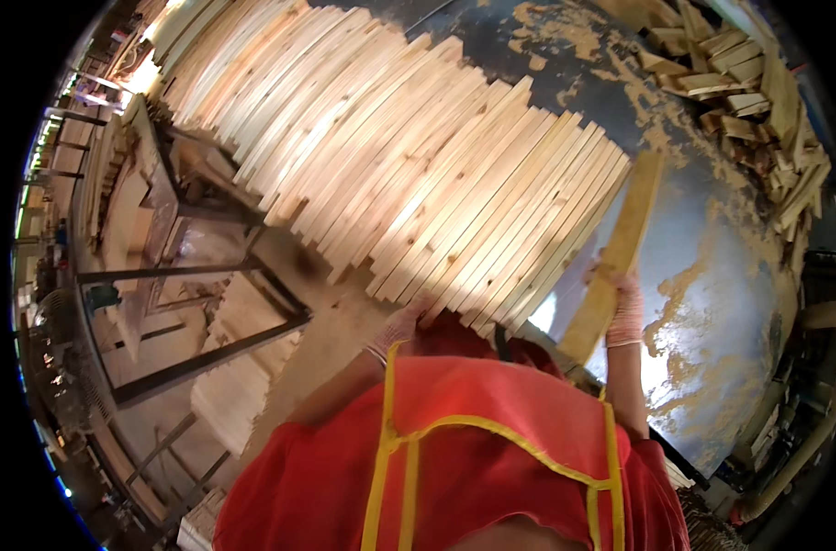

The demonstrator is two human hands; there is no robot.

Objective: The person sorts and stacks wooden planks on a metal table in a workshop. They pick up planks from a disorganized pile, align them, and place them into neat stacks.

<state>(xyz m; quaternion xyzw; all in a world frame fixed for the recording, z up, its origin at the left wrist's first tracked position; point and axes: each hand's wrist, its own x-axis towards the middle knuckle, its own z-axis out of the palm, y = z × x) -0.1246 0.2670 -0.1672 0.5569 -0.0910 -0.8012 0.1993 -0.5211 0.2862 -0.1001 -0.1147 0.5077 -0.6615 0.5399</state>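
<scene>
In my right hand (pixel 627 308) is a wooden slat (pixel 627 234), gripped near its middle and held up at a slant over the metal table. The fingers wrap round its edge. To its left lies a long row of pale wooden slats (pixel 436 184), packed side by side with uneven ends. My left hand (pixel 401 328) is at the near ends of this row, close to my body. It seems to touch the slats, but its fingers are partly hidden. Both hands appear to wear light, pinkish gloves.
The grey metal tabletop (pixel 684 285) carries patches of sawdust (pixel 689 321). A heap of wood offcuts (pixel 739 83) stands at the far right. To the left are a dark metal frame (pixel 207 367) and stacked boards (pixel 239 390). My red apron (pixel 500 404) has yellow trim.
</scene>
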